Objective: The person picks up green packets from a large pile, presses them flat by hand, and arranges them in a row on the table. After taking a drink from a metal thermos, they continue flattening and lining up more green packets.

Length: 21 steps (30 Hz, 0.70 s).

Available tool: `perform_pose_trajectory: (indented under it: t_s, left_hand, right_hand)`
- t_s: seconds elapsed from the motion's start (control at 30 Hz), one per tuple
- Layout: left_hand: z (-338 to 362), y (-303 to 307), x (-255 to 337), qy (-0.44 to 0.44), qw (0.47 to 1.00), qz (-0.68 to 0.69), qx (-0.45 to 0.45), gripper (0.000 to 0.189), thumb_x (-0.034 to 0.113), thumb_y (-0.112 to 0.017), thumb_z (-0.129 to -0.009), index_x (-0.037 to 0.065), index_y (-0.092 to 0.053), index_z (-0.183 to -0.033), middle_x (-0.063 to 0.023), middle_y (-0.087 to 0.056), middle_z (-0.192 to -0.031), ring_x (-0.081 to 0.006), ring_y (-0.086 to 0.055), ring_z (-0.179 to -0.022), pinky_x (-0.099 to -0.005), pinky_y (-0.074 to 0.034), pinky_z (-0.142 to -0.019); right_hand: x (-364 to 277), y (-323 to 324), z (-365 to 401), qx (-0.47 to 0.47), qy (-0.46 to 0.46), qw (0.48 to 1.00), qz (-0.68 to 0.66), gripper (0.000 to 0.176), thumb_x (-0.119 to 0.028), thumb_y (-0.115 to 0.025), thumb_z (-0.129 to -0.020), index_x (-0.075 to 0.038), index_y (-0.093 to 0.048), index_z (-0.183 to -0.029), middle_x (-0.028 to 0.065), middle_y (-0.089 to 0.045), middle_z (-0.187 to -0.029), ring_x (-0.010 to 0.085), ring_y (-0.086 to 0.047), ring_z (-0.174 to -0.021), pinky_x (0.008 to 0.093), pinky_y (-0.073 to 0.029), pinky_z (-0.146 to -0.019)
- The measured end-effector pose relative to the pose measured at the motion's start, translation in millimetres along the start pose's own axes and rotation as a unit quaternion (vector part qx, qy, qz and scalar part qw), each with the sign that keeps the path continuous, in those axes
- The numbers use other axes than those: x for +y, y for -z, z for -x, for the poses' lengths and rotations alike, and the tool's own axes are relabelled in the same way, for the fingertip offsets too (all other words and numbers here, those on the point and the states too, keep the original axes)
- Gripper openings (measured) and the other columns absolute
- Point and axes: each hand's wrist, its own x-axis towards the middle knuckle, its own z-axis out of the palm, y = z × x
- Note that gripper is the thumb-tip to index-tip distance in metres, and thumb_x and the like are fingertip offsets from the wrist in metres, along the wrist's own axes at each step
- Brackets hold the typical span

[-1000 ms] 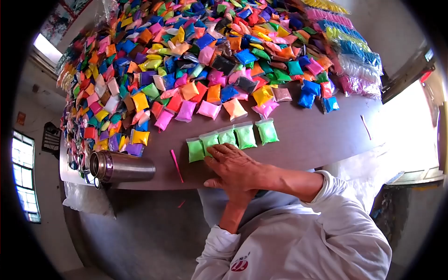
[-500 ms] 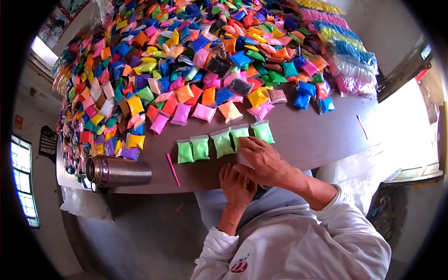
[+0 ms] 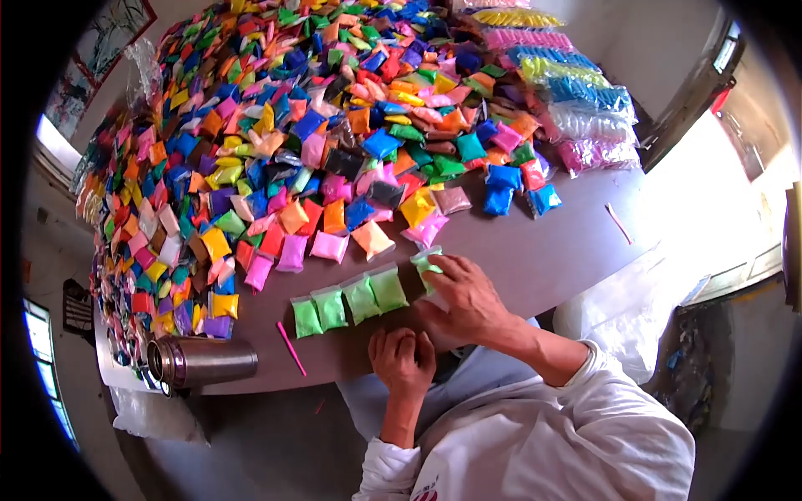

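Several small clear bags of light green stuff lie in a row near the table's front edge. Four-side-by-side wording aside, the joined group of green bags (image 3: 361, 301) sits left of a separate green bag (image 3: 424, 265). My right hand (image 3: 466, 302) has its bent fingers on the right side of that separate bag, partly covering it. Below the row, my left hand (image 3: 401, 359) is at the table edge with fingers curled in; whether anything is inside them is hidden.
A big heap of colourful small bags (image 3: 276, 159) covers the back and left of the table (image 3: 518, 259). Bundled clear packs (image 3: 593, 125) line the far right. A steel flask (image 3: 209, 361) lies on its side at front left, near a pink stick (image 3: 291, 348).
My right hand has gone from the fourth green bag to the rightmost one. The fourth bag now lies against the third. The whole view has shifted, with the table appearing lower and further left.
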Motion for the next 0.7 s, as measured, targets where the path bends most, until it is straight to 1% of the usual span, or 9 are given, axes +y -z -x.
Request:
perform_pose_trajectory:
  t_s: [0.1, 0.3, 0.37, 0.4, 0.47, 0.53, 0.57, 0.6, 0.7]
  left_hand:
    - [-5, 4, 4, -0.001, 1.000, 0.002, -0.004, 0.017, 0.013, -0.063, -0.079, 0.005, -0.055, -0.067, -0.0070, -0.060, -0.079, -0.0296, -0.057, -0.073, -0.0440, -0.046, -0.084]
    - [-5, 4, 4, -0.010, 1.000, 0.004, -0.001, 0.014, 0.013, -0.062, -0.079, 0.004, -0.056, -0.070, -0.0084, -0.058, -0.079, -0.0318, -0.056, -0.074, -0.0455, -0.045, -0.081]
    - [-5, 5, 4, -0.009, 1.000, 0.003, -0.005, 0.014, 0.013, -0.062, -0.079, 0.004, -0.057, -0.070, -0.0081, -0.058, -0.079, -0.0318, -0.056, -0.074, -0.0456, -0.044, -0.081]
    - [-5, 6, 5, -0.007, 1.000, 0.002, -0.010, 0.014, 0.013, -0.062, -0.079, 0.004, -0.057, -0.070, -0.0078, -0.059, -0.080, -0.0318, -0.056, -0.075, -0.0458, -0.044, -0.080]
    - [-5, 7, 5, -0.009, 1.000, 0.001, -0.006, 0.014, 0.012, -0.062, -0.079, 0.004, -0.057, -0.070, -0.0076, -0.059, -0.080, -0.0321, -0.056, -0.076, -0.0459, -0.044, -0.080]
    - [-6, 7, 5, -0.013, 1.000, 0.001, 0.000, 0.014, 0.012, -0.063, -0.078, 0.004, -0.057, -0.069, -0.0073, -0.059, -0.081, -0.0323, -0.056, -0.077, -0.0460, -0.045, -0.080]
    - [-5, 7, 5, -0.002, 1.000, 0.012, -0.004, 0.014, 0.012, -0.063, -0.078, 0.004, -0.056, -0.069, -0.0072, -0.059, -0.081, -0.0325, -0.056, -0.077, -0.0461, -0.045, -0.080]
    - [-4, 7, 5, 0.010, 1.000, 0.023, -0.008, 0.014, 0.012, -0.064, -0.078, 0.004, -0.056, -0.069, -0.0071, -0.059, -0.081, -0.0327, -0.056, -0.078, -0.0463, -0.045, -0.081]
    - [-5, 7, 5, 0.000, 1.000, 0.011, -0.005, 0.014, 0.011, -0.065, -0.077, 0.005, -0.055, -0.069, -0.0067, -0.059, -0.081, -0.0316, -0.056, -0.076, -0.0461, -0.045, -0.081]
  right_hand:
    - [21, 7, 4, -0.047, -0.047, 0.998, 0.008, 0.037, -0.020, -0.067, -0.079, 0.000, -0.059, -0.108, 0.0186, -0.054, -0.121, 0.0364, -0.050, -0.112, 0.0416, -0.042, -0.096]
    - [20, 6, -15, -0.055, -0.010, 0.998, -0.021, 0.029, -0.015, -0.065, -0.080, 0.000, -0.060, -0.103, 0.0163, -0.058, -0.113, 0.0335, -0.054, -0.105, 0.0406, -0.045, -0.090]
    - [24, 7, -41, 0.011, 0.027, 0.999, -0.023, 0.023, -0.012, -0.063, -0.081, -0.001, -0.061, -0.101, 0.0154, -0.061, -0.103, 0.0334, -0.056, -0.096, 0.0405, -0.047, -0.083]
    - [26, 5, -58, 0.072, 0.066, 0.993, -0.065, 0.016, -0.009, -0.061, -0.081, -0.001, -0.061, -0.095, 0.0152, -0.061, -0.089, 0.0335, -0.057, -0.087, 0.0412, -0.047, -0.074]
    - [31, 6, -101, 0.042, 0.077, 0.994, -0.060, 0.008, -0.007, -0.054, -0.083, 0.000, -0.057, -0.080, 0.0166, -0.058, -0.075, 0.0348, -0.058, -0.077, 0.0430, -0.045, -0.068]
    - [53, -18, -141, 0.048, 0.074, 0.996, -0.033, 0.011, -0.008, -0.052, -0.084, -0.001, -0.060, -0.083, 0.0167, -0.059, -0.075, 0.0353, -0.057, -0.076, 0.0427, -0.045, -0.068]
    - [53, -20, -159, 0.035, 0.029, 0.999, -0.025, 0.012, -0.009, -0.052, -0.084, -0.003, -0.063, -0.086, 0.0166, -0.061, -0.079, 0.0346, -0.057, -0.078, 0.0429, -0.046, -0.069]
    - [64, -28, -176, 0.031, 0.041, 0.998, 0.021, 0.015, -0.011, -0.054, -0.084, -0.004, -0.064, -0.092, 0.0168, -0.063, -0.084, 0.0344, -0.059, -0.082, 0.0432, -0.047, -0.072]
    - [63, -33, -210, -0.023, -0.050, 0.998, 0.038, 0.022, -0.014, -0.061, -0.077, -0.003, -0.064, -0.097, 0.0190, -0.064, -0.089, 0.0335, -0.059, -0.088, 0.0414, -0.048, -0.078]
